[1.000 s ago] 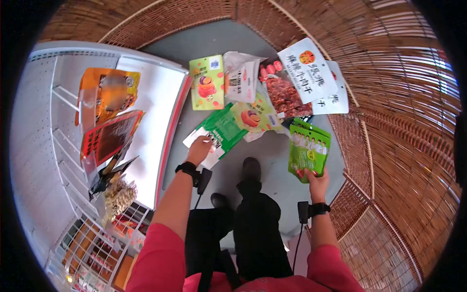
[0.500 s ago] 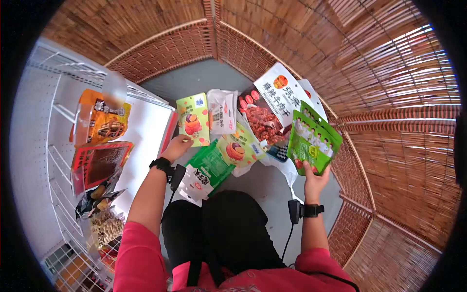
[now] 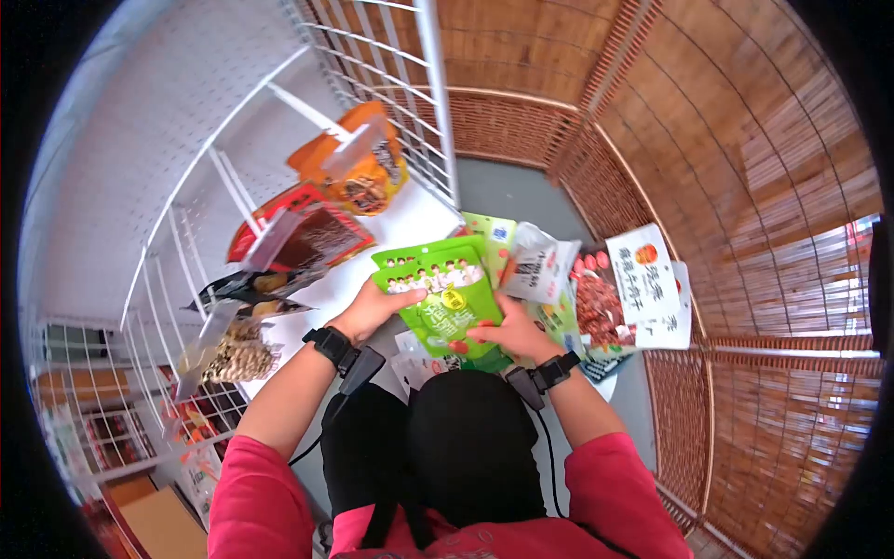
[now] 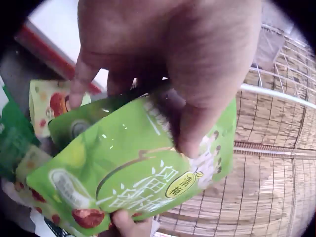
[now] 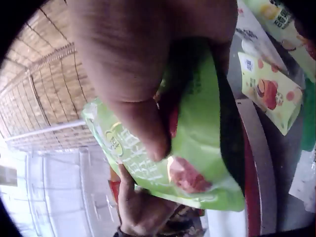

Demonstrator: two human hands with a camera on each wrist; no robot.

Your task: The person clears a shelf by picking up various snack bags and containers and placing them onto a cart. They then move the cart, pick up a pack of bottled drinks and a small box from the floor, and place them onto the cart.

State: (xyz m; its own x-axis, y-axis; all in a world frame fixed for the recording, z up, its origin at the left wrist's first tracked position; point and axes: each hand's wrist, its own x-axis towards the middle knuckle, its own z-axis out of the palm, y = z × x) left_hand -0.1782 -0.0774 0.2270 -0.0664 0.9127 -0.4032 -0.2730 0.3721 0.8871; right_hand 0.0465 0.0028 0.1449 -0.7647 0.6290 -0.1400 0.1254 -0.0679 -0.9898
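Note:
Both hands hold a bright green snack pouch (image 3: 442,303) in front of the knees, its printed front facing up. My left hand (image 3: 372,312) grips the upper left side, thumb across the row of small figures. On the lower right, my right hand (image 3: 521,331) pinches the pouch with its thumb on the front. A second green pouch (image 4: 74,121) shows behind the first in the left wrist view. Under and beyond them on the floor lie a yellow-green fruit pouch (image 3: 494,228), a white packet (image 3: 540,261) and a large beef jerky bag (image 3: 601,303).
To the left stands a white wire rack (image 3: 223,177), hung with an orange bag (image 3: 368,177), a red bag (image 3: 307,233) and a bag of pale nuts (image 3: 242,359). A woven screen (image 3: 745,233) curves around the right and back. White jerky pouches (image 3: 652,279) lean against it.
The right hand has brought the green pouch from the far right to the middle. My left hand has left the floor packets and now grips it too. The view has turned left toward the rack.

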